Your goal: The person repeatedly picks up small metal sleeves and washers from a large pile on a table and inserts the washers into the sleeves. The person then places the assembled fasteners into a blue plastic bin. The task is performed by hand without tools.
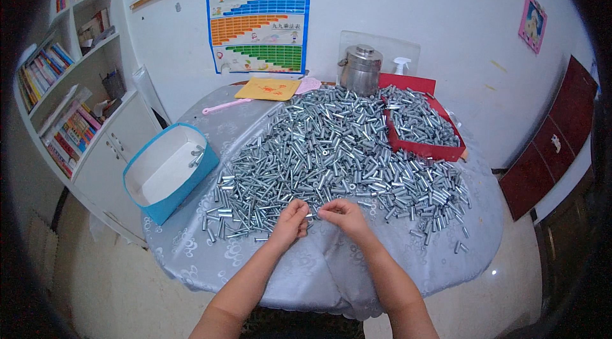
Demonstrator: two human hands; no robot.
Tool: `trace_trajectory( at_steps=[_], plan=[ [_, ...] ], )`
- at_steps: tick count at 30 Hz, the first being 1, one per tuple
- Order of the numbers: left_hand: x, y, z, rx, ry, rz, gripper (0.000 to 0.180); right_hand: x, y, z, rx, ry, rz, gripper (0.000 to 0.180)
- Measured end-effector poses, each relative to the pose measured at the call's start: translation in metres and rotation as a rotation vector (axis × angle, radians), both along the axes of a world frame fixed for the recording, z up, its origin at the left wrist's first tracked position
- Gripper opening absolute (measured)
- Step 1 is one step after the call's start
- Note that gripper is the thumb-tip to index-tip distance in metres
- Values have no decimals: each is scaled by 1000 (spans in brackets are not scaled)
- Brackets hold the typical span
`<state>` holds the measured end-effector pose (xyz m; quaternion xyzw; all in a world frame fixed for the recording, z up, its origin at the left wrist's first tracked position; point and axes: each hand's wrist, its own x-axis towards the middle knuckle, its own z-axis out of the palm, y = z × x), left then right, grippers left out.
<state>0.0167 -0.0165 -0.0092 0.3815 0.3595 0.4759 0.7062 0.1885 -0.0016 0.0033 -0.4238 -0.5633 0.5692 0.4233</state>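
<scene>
My left hand is closed with its fingers curled at the near edge of a big heap of small silvery metal tubes and bolts. Just right of it, my right hand is closed in a pinch, the fingertips a short gap from the left ones. A bit of shiny metal shows between the two hands, but what each pinch holds is too small to make out. On the left stands a blue box with a white inside, a few metal pieces in its far right corner. A red box full of metal tubes stands behind right.
The heap covers much of the oval table with its silvery cloth. Behind it are a steel pot, a white spray bottle, a yellow envelope and a pink stick. A bookshelf stands left.
</scene>
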Motion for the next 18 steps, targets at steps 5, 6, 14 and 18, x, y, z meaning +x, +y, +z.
trace_trajectory(
  at_steps=[5, 6, 14, 18],
  plan=[
    [3, -1, 6, -57, -64, 7, 14, -7, 0, -14, 84, 42, -69, 15],
    [2, -1, 6, -65, -58, 9, 14, -9, -2, -11, 104, 28, -80, 16],
    [-1, -1, 7, -139, -136, -18, 16, -13, -9, 2, 111, 72, -44, 18],
    [0, -3, 11, -158, -142, -41, 16, -9, -4, 2, -8, 180, -32, 17]
  ],
)
